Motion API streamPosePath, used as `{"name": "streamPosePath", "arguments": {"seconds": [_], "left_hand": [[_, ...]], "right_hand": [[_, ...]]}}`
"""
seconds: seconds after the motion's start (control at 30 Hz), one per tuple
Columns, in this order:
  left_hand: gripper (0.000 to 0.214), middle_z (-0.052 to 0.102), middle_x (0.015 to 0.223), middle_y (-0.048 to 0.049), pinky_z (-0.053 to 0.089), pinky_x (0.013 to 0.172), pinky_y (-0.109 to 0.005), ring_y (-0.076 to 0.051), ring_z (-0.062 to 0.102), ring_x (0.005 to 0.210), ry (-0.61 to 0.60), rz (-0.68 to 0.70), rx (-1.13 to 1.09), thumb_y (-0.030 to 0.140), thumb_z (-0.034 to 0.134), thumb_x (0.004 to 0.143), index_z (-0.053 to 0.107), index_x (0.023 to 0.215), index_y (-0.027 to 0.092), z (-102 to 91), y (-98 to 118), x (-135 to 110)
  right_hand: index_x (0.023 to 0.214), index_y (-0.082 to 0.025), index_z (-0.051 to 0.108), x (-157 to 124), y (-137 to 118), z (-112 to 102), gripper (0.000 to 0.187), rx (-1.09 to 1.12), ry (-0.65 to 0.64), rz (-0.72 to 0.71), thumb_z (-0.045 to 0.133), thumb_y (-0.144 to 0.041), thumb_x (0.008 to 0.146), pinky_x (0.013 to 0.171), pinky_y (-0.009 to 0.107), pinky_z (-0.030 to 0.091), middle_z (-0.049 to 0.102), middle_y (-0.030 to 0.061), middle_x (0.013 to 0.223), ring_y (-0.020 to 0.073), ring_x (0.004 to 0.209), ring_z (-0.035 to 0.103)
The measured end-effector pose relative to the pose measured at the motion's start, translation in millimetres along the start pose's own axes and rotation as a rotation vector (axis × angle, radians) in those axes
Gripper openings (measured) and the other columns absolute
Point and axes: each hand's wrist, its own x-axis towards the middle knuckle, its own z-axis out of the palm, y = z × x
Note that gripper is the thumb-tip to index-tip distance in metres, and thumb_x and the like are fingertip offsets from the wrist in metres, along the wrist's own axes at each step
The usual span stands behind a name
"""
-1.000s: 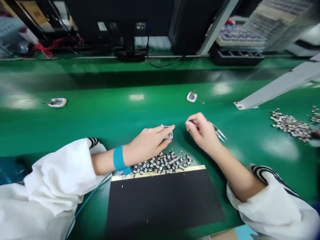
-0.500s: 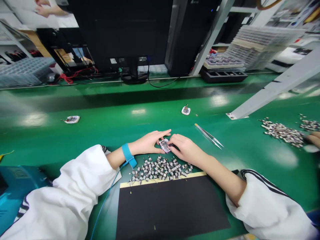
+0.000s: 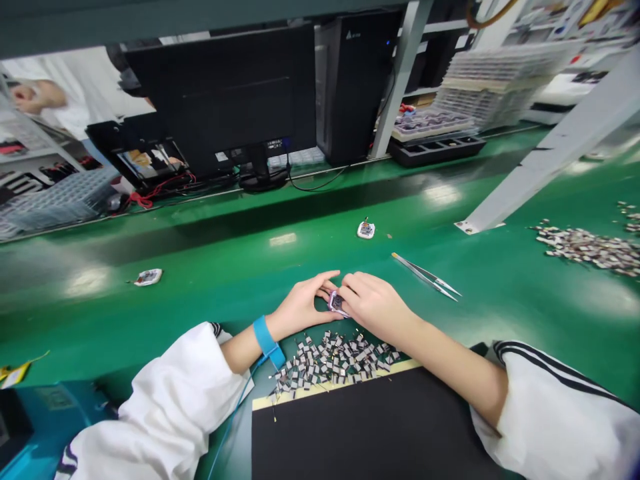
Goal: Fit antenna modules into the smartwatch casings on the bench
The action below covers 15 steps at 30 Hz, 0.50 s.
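Note:
My left hand point(image 3: 306, 303), with a blue wrist strap point(image 3: 269, 341) on its wrist, grips the edge of a small white-rimmed device housing point(image 3: 337, 303) with electronics inside. Over the right side of that housing, my right hand point(image 3: 374, 301) has its fingers bent and pressed together; whatever they pinch is hidden. Just in front of both hands lies a pile of small silvery parts with thin leads point(image 3: 335, 357), partly on the yellow edge of a black mat point(image 3: 360, 427). Metal tweezers point(image 3: 425, 275) rest on the green bench, right of my right hand.
Two similar open housings lie on the bench, one behind my hands point(image 3: 366, 230) and one at left point(image 3: 149, 277). A white post point(image 3: 530, 160) stands at right beside another parts heap point(image 3: 590, 249). Behind are a monitor point(image 3: 230, 93) and stacked trays point(image 3: 500, 80). A person stands beyond.
The view has tilted and shifted. My right hand now covers more of the housing, with its fingers further over it. The other person's hand at far right has left the view.

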Motion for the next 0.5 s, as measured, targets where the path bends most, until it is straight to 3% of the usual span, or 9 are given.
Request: {"name": "streamPosePath", "arguments": {"seconds": [0.3, 0.5], "left_hand": [[0.069, 0.058, 0.092, -0.0043, 0.049, 0.079, -0.025, -0.011, 0.056, 0.079, -0.023, -0.032, -0.038, 0.025, 0.07, 0.065, 0.033, 0.122, 0.015, -0.8, 2.4, -0.1], [0.066, 0.057, 0.09, -0.0036, 0.05, 0.076, -0.025, -0.012, 0.057, 0.079, 0.008, -0.022, -0.02, 0.025, 0.07, 0.063, 0.037, 0.119, 0.015, 1.1, 4.9, 0.1]], "right_hand": [[0.067, -0.013, 0.056, -0.7, 4.8, 3.5, 0.016, 0.087, 0.047, -0.043, 0.046, -0.014, 0.079, 0.058, 0.028, 0.038, 0.051, 0.0041, 0.065, 0.0155, 0.061, 0.045], [0.067, -0.013, 0.056, -3.1, -0.9, 9.9, 0.02, 0.194, 0.115, 0.057, 0.041, -0.013, 0.081, 0.058, 0.027, 0.043, 0.052, 0.0049, 0.065, 0.0149, 0.062, 0.048]]}}
